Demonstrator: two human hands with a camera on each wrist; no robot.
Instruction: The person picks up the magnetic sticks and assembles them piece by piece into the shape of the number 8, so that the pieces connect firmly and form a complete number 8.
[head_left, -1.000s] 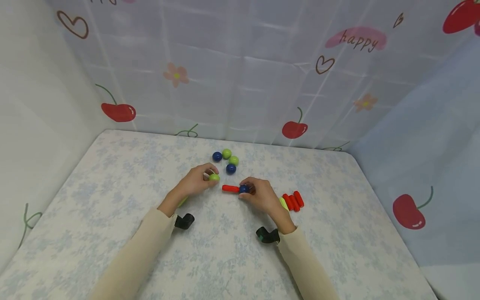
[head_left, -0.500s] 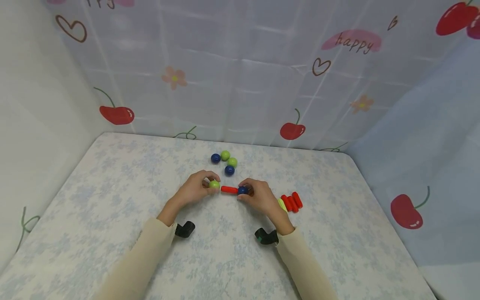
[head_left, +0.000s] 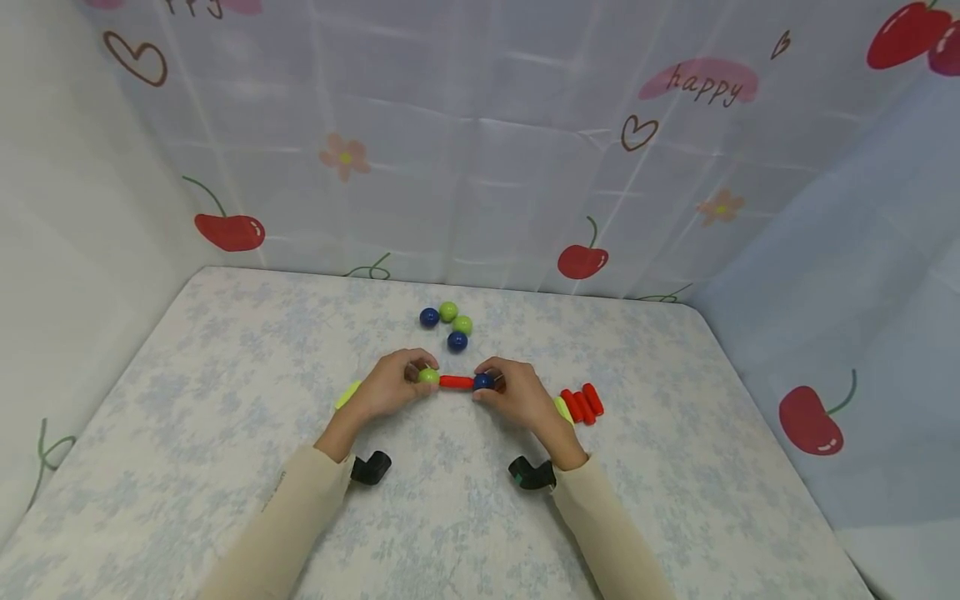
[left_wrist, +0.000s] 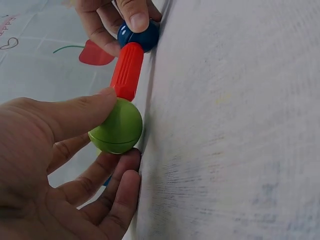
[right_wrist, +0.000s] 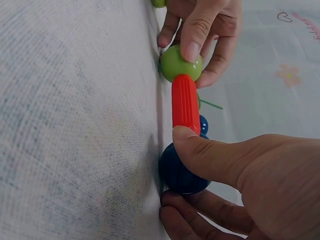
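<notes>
In the head view, we find the red rod (head_left: 456, 382) lying crosswise between two balls, a little beyond the middle of the tabletop (head_left: 442, 525). Its left end meets a green ball (head_left: 428, 377), its right end a blue ball (head_left: 483, 382); both wrist views show the three in line.

Left hand (head_left: 393, 385): thumb and fingers pinch the green ball, thumb tip by the joint with the rod. Right hand (head_left: 519, 392): thumb and fingers pinch the blue ball in the same fashion. We cannot tell whether the balls touch the table.

Between the hands, the gap is filled by the rod. Toward us, tabletop stretches between the sleeves (head_left: 266, 533); to left and right it runs wide to the side edges. Beyond the hands sits a cluster of two more green balls (head_left: 448, 312) and two more blue balls (head_left: 457, 342), short of the back edge and hanging cloth (head_left: 480, 200). Close by the right wrist: a lime rod (head_left: 563, 410), partly covered, and three more red rods (head_left: 582, 406). By the left wrist, another lime piece (head_left: 347, 395).
</notes>
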